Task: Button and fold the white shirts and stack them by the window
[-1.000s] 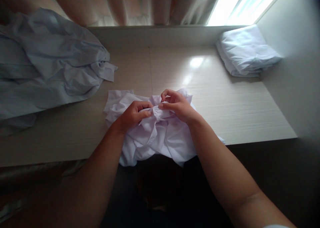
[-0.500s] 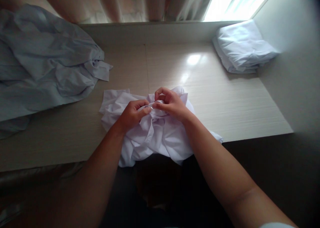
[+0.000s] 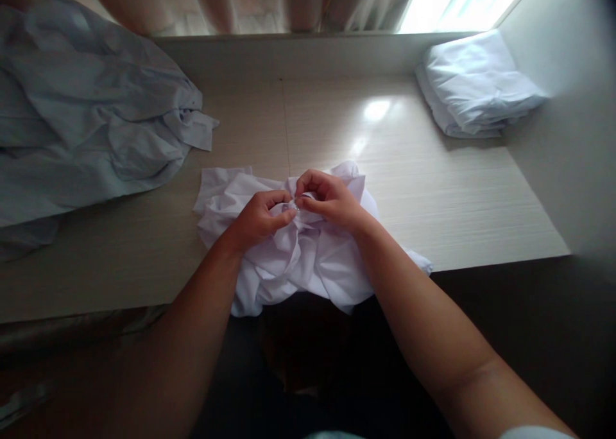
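A crumpled white shirt [image 3: 312,259] lies at the table's front edge, its lower folds hanging over. Both hands meet at the middle of its upper part. My left hand [image 3: 264,217] pinches the cloth between thumb and bent fingers. Opposite it, my right hand [image 3: 332,198] is closed on the same spot, with index finger and thumb curled together. A tiny shiny spot, perhaps a button, shows between the thumbs; it is too small to make out. The cloth under the fingers is partly hidden.
A pale wooden table [image 3: 481,201] stretches across the view. On the left lies a large heap of white garments [image 3: 91,111]. A folded white stack [image 3: 481,83] sits at the back right by the wall. Curtains [image 3: 260,6] hang behind the table.
The view has shifted slightly. My hands stay at the same place on the shirt, with only small finger movements; the right fingertips have come closer together.
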`<act>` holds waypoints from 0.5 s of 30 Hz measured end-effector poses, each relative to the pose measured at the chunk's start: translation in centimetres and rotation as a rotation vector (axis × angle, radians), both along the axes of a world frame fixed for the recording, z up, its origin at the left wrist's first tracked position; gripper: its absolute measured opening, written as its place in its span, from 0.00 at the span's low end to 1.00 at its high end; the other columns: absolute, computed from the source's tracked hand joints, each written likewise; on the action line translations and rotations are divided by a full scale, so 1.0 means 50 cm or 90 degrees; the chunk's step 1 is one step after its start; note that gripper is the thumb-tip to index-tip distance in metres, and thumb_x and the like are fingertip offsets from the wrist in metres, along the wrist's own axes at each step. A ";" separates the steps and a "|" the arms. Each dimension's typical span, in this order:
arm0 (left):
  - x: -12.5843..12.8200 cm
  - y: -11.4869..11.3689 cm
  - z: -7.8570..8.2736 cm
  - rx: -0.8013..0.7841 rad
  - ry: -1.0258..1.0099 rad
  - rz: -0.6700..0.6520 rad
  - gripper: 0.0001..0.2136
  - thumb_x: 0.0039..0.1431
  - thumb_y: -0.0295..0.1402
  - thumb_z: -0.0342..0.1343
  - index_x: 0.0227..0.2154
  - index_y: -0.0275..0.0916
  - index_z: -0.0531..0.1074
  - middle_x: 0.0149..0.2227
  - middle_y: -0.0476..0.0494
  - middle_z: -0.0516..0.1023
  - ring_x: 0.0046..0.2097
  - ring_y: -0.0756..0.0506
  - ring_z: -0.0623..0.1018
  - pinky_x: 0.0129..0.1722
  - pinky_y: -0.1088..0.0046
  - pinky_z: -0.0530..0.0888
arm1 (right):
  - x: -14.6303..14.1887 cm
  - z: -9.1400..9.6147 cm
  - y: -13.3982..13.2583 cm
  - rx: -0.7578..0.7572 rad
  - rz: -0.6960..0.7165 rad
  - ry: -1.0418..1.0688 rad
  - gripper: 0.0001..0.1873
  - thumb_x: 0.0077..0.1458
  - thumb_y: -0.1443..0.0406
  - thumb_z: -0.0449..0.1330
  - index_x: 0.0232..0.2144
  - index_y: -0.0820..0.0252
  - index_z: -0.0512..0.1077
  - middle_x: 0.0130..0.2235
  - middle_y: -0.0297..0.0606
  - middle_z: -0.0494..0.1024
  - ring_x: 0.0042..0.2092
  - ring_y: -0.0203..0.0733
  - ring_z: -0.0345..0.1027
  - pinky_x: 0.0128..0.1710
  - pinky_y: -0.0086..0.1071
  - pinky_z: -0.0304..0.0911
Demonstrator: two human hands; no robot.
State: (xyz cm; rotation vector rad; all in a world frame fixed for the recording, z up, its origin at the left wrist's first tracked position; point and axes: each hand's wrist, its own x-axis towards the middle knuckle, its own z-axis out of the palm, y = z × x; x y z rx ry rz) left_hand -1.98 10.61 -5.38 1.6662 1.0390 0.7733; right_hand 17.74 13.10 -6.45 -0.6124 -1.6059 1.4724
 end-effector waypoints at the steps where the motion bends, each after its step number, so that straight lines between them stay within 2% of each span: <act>1: 0.001 0.000 -0.001 -0.017 -0.018 0.003 0.12 0.57 0.41 0.58 0.28 0.36 0.72 0.28 0.49 0.70 0.31 0.49 0.69 0.31 0.75 0.66 | -0.002 0.000 -0.001 -0.003 -0.002 0.007 0.07 0.55 0.66 0.63 0.33 0.59 0.68 0.33 0.32 0.70 0.36 0.34 0.63 0.36 0.30 0.58; 5: 0.008 -0.002 -0.001 -0.055 -0.050 0.052 0.13 0.58 0.43 0.58 0.28 0.36 0.72 0.26 0.50 0.68 0.27 0.51 0.65 0.26 0.76 0.62 | -0.012 0.000 -0.002 -0.010 -0.039 0.023 0.07 0.55 0.65 0.63 0.33 0.58 0.67 0.32 0.31 0.70 0.35 0.34 0.63 0.36 0.29 0.59; 11: 0.015 0.003 0.000 -0.011 -0.057 0.105 0.12 0.57 0.42 0.60 0.29 0.37 0.72 0.28 0.50 0.70 0.30 0.50 0.68 0.29 0.75 0.65 | -0.019 0.003 -0.005 -0.005 -0.114 -0.019 0.08 0.55 0.63 0.64 0.32 0.57 0.66 0.33 0.31 0.70 0.37 0.36 0.64 0.39 0.31 0.63; 15: 0.014 0.005 -0.001 0.020 -0.037 0.096 0.10 0.57 0.39 0.60 0.28 0.37 0.71 0.28 0.51 0.69 0.31 0.50 0.68 0.31 0.75 0.65 | -0.018 -0.001 -0.006 0.027 -0.128 -0.039 0.07 0.56 0.63 0.62 0.33 0.57 0.67 0.34 0.32 0.71 0.38 0.37 0.64 0.40 0.32 0.63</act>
